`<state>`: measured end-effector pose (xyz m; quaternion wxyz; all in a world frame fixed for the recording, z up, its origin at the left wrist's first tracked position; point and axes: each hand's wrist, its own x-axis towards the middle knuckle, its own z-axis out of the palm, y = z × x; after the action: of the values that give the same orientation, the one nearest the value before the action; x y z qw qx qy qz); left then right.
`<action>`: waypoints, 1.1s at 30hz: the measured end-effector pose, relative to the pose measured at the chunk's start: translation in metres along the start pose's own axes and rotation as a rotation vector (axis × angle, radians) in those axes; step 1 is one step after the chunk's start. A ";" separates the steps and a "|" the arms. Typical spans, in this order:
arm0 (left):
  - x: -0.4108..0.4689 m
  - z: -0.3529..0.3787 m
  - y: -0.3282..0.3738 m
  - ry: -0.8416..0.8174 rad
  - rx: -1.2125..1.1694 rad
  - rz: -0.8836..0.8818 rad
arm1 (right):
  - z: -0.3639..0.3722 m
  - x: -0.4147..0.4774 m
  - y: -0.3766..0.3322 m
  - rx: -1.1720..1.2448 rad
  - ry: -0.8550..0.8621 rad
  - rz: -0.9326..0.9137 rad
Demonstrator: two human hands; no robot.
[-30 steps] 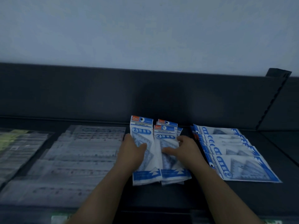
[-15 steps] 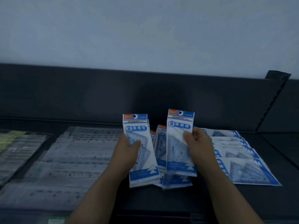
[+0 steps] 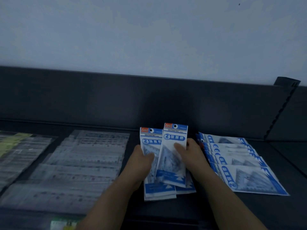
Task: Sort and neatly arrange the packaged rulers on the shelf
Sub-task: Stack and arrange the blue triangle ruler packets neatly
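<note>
Two blue and white packs of geometric rulers stand side by side at the middle of the dark shelf (image 3: pixel 166 211). My left hand (image 3: pixel 141 161) grips the left pack (image 3: pixel 150 138) with the thumb across its front. My right hand (image 3: pixel 191 155) holds the right pack (image 3: pixel 174 138), fingers over its face; this pack overlaps the left one. More packs of the same kind lie under them (image 3: pixel 159 191). A fanned row of the same packs (image 3: pixel 240 171) lies flat on the shelf to the right.
Clear sleeves of straight rulers (image 3: pixel 83 163) cover the shelf's left half, with yellowish packs (image 3: pixel 10 143) at the far left. A dark back panel (image 3: pixel 149 100) rises behind, and a slotted upright (image 3: pixel 282 107) stands at the right.
Both hands lifted a pack each off the middle pile. The right hand then brought its pack left, so it now overlaps the pack in the left hand.
</note>
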<state>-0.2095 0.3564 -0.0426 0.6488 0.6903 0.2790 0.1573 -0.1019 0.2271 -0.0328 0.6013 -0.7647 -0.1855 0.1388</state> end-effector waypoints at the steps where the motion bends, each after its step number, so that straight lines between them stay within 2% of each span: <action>1: 0.001 0.000 -0.002 0.006 0.008 0.005 | -0.001 -0.002 0.000 0.067 -0.069 0.011; 3: 0.001 0.001 -0.002 0.013 0.006 0.020 | -0.001 -0.004 -0.002 0.135 -0.158 0.022; 7: 0.000 0.003 0.005 -0.024 -0.092 0.070 | -0.002 -0.005 -0.008 0.103 -0.152 -0.045; 11: 0.005 0.001 0.010 0.080 -0.178 0.100 | -0.007 -0.010 -0.015 0.079 -0.203 -0.096; 14: 0.011 -0.002 0.013 0.147 -0.399 -0.007 | -0.013 -0.021 -0.013 -0.056 -0.390 -0.140; 16: 0.011 -0.001 0.015 0.150 -0.460 -0.022 | -0.011 -0.032 -0.012 -0.201 -0.494 -0.184; 18: 0.010 0.002 0.017 0.132 -0.451 -0.012 | -0.009 -0.037 -0.012 -0.308 -0.492 -0.225; 23: 0.005 0.003 0.019 0.085 -0.420 -0.010 | -0.015 -0.042 -0.016 -0.407 -0.503 -0.228; 27: 0.003 0.000 0.019 0.042 -0.382 0.001 | -0.016 -0.045 -0.017 -0.411 -0.421 -0.255; 33: -0.007 0.002 0.018 -0.112 -0.335 0.060 | -0.012 -0.046 -0.016 -0.323 -0.328 -0.270</action>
<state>-0.2109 0.3506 -0.0237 0.7642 0.5882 0.1919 0.1823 -0.1398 0.1989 -0.0149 0.4464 -0.7864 -0.4006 0.1477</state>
